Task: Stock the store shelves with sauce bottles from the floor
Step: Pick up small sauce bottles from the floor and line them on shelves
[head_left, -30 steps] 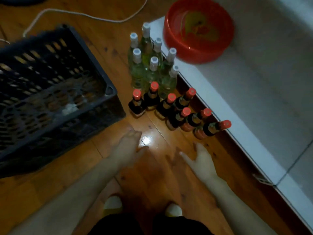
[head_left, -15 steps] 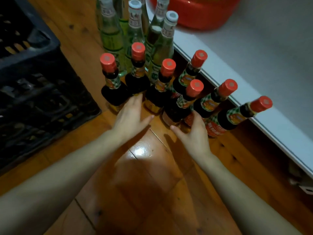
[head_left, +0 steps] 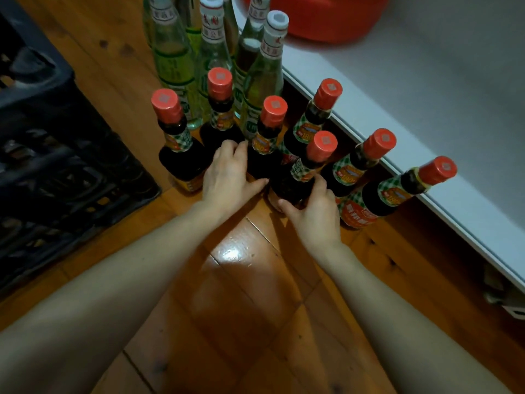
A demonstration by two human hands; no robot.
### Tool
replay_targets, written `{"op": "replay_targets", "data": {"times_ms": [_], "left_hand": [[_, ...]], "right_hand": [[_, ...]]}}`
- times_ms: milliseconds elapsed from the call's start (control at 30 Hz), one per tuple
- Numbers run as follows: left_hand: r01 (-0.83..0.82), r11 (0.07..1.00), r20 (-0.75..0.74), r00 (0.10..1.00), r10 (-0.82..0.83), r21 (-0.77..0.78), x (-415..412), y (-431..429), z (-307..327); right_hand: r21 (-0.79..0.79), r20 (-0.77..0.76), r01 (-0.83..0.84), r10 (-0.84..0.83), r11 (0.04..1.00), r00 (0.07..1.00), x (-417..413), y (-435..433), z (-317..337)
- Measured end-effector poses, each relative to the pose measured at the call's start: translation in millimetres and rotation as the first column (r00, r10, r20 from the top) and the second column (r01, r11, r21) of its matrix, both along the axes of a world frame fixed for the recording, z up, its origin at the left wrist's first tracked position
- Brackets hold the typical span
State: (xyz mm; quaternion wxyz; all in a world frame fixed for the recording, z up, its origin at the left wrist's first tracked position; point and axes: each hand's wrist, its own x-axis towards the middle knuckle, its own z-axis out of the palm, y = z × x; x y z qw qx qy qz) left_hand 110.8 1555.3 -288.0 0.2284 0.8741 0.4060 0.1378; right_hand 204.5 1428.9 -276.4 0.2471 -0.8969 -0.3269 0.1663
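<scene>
Hands [head_left: 228, 177] [head_left: 315, 216] now around two sauce bottles [head_left: 260, 163] [head_left: 291, 186], earlier just short.

Glossy wood floor [head_left: 241, 280] — dark glass bottles [head_left: 181, 163], seemingly plastic crate [head_left: 56, 155].

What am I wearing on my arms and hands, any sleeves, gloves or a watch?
Nothing that shows. Both forearms are bare to the picture's edge, no sleeve in view. The left hand and right hand have no gloves, and no watch, ring or bracelet is visible.
</scene>
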Motion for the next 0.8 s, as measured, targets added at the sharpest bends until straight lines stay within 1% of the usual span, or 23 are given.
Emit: {"op": "replay_targets", "data": {"times_ms": [233,400,467,600,667,800], "left_hand": [[0.023,1.0,-0.013,1.0,-0.024,-0.021,-15.0,-10.4,2.1],[0.025,0.998,-0.032,0.999,-0.026,-0.054,-43.4,-36.7,6.4],[0.015,0.997,-0.036,0.999,-0.018,-0.07,-55.0,-47.6,7.4],[-0.005,0.994,-0.037,0.999,0.001,-0.111,-73.4,-64.9,6.9],[0.016,0.988,-0.026,0.999,-0.02,-0.156,-80.9,-67.2,3.3],[0.092,0.939,0.023,0.996,-0.089,-0.333,-86.3,-59.0,-3.2]], "right_hand": [[0.01,0.019,-0.052,0.052,0.999,0.998,-0.1,-13.6,0.9],[-0.023,0.021,-0.096,0.096,0.995,0.995,-15.2,-38.7,2.6],[-0.016,-0.007,-0.085,0.084,0.996,0.996,-22.4,-48.4,3.0],[0.052,-0.078,-0.059,0.063,0.997,0.995,-32.8,-63.8,-0.8],[0.058,-0.093,-0.069,0.074,0.996,0.993,-32.9,-67.1,-3.0],[0.04,-0.137,-0.11,0.115,0.993,0.984,-26.3,-66.5,-7.1]]}}
